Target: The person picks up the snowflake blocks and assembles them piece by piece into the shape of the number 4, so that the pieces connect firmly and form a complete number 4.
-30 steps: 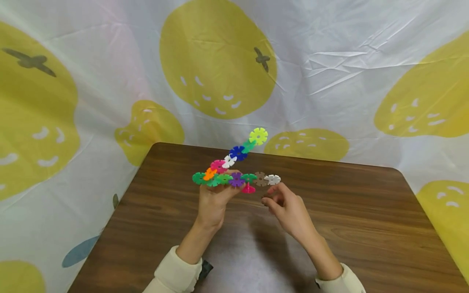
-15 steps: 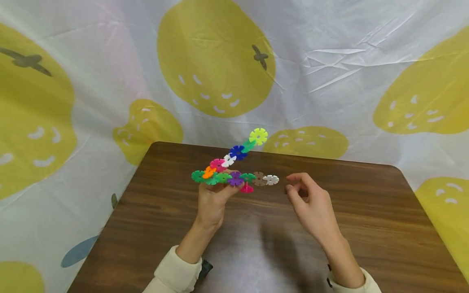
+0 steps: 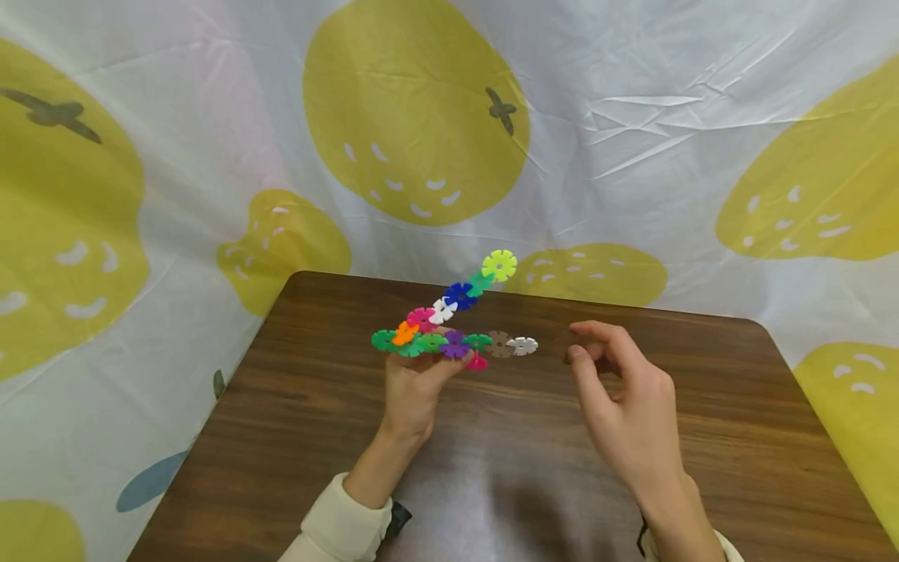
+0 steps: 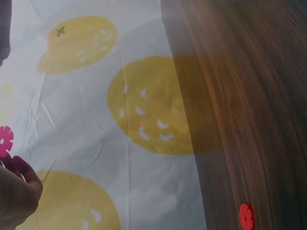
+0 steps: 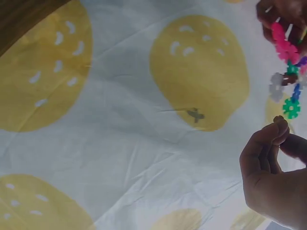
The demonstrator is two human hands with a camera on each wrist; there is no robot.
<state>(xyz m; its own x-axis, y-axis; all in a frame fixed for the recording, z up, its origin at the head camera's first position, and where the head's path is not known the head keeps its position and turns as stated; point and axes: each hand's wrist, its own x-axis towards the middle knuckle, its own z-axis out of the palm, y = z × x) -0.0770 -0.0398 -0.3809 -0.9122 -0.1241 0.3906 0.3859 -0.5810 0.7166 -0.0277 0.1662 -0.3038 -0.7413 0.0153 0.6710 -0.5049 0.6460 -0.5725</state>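
Observation:
My left hand (image 3: 410,394) grips a chain of interlocking notched plastic discs (image 3: 455,344) from below, in the head view. The lower row runs from green on the left to white at the right end. A second arm rises up right to a yellow-green disc (image 3: 499,266). Under the row juts a pink disc (image 3: 477,361). My right hand (image 3: 632,406) hovers right of the white end disc, apart from it, fingers loosely curled; I see nothing held. In the right wrist view this right hand (image 5: 271,172) is below the chain's green disc (image 5: 291,109).
A dark wooden table (image 3: 737,421) lies beneath both hands. Behind it hangs a white cloth (image 3: 618,140) with large yellow fruit prints. In the left wrist view, a red notched disc (image 4: 246,216) shows against the wood at the lower edge.
My right hand has drawn away from the white end disc, to the right and toward me. My left hand and the disc chain have stayed nearly in place.

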